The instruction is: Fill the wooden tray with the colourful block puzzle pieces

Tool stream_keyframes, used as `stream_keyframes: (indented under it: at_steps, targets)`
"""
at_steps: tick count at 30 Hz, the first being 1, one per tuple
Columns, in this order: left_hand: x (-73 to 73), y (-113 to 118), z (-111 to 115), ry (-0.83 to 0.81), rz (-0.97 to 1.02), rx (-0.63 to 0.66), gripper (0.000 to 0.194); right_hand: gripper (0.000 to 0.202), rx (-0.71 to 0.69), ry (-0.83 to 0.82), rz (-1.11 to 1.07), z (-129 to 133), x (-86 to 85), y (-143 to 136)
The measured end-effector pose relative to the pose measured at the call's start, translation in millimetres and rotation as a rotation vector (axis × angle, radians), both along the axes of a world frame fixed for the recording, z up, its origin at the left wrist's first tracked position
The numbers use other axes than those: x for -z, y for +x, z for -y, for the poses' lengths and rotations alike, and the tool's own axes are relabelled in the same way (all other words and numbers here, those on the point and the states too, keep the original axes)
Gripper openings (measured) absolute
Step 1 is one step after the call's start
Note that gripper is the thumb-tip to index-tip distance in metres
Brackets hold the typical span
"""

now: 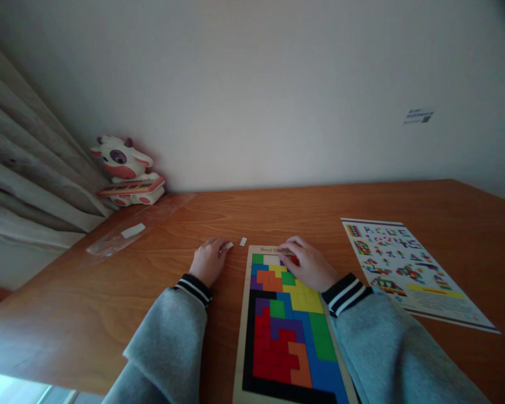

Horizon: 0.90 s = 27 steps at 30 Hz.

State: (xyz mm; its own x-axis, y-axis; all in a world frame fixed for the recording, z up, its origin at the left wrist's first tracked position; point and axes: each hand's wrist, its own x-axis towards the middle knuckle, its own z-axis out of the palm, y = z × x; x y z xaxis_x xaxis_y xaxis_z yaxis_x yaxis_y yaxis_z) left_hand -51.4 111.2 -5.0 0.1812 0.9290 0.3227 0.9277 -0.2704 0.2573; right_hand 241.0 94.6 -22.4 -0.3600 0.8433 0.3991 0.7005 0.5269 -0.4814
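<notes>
A wooden puzzle board (240, 359) lies on the table, its tray filled in large part with red, blue, green, yellow, orange and purple block pieces. Left of the board's far end, my left hand (209, 261) rests on the table, fingertips pinched on a small white piece (229, 246). Another small white piece (243, 242) lies just beyond those fingertips. My right hand (308, 264) is over the far right corner of the board, thumb and fingers curled in by the top rim. Whatever may be between those fingers is too small to make out.
A printed pattern sheet (416, 264) lies to the right. At the back left sit a toy cow with a keyboard (128, 171) and a clear plastic bag (105, 244) with a white label. The wall (278, 101) rises behind the table; a curtain (29, 151) hangs left.
</notes>
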Motion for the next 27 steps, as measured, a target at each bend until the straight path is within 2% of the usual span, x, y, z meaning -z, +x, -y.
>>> stream_keyframes:
  at_steps: [7, 15, 27]
  targets:
    - [-14.3, -1.4, 6.3, -0.036, -0.073, -0.114, 0.018, 0.018, 0.004, -0.009, 0.012, -0.3, -1.0, 0.3]
    - [-10.3, 0.2, 6.6, -0.062, -0.130, -0.099, 0.018, 0.019, 0.010, -0.009, 0.015, -1.6, 1.4, 0.8]
    - [-12.2, 0.5, 5.1, -0.098, -0.058, -0.099, 0.019, 0.018, 0.008, -0.005, 0.011, 0.1, -1.6, 0.4]
